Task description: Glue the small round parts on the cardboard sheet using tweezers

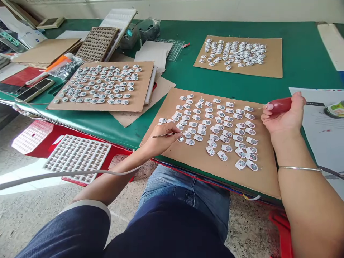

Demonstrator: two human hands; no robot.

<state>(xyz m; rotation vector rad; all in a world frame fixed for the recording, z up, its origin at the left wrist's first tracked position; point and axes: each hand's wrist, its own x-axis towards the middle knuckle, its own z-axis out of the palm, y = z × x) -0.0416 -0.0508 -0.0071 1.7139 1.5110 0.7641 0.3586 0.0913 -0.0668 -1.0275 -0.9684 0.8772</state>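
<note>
While the left hand pinches slim tweezers beside the small round pieces on cardboard at centre-right of the frame, the right hand curls around a red bulb farther right. Handling single pieces seems the step in hand — the next move calls for a light, steady tip among close neighbours.

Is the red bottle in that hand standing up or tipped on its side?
Tipped on its side: the red bottle lies sideways in the right hand, with its thin tip pointing toward the cardboard sheet.
</note>
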